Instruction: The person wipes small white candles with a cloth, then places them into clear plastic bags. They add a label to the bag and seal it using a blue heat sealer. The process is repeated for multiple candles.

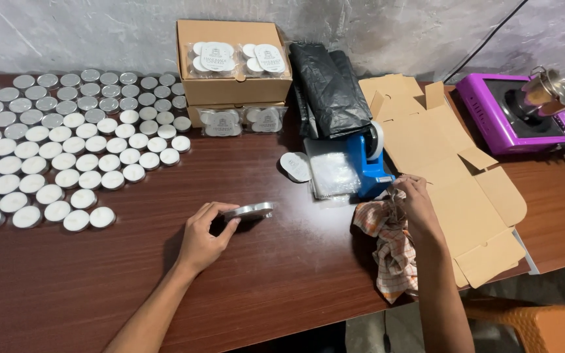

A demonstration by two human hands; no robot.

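Observation:
My left hand (204,238) holds a round silver tin (250,211) by its edge, just above the dark wooden table (256,281). My right hand (416,202) rests on a crumpled checked cloth (390,252) at the table's front, fingers closed on its upper folds. Just beyond that hand stands a blue tape dispenser (371,160) with a stack of clear plastic bags (331,175) beside it.
Many white tealight candles in silver cups (67,140) fill the left side. Two stacked cardboard boxes (233,68) with packed candles stand at the back, next to black plastic bags (328,88). A flattened cardboard box (446,163) lies right, beside a purple stove (518,114) with a metal pot.

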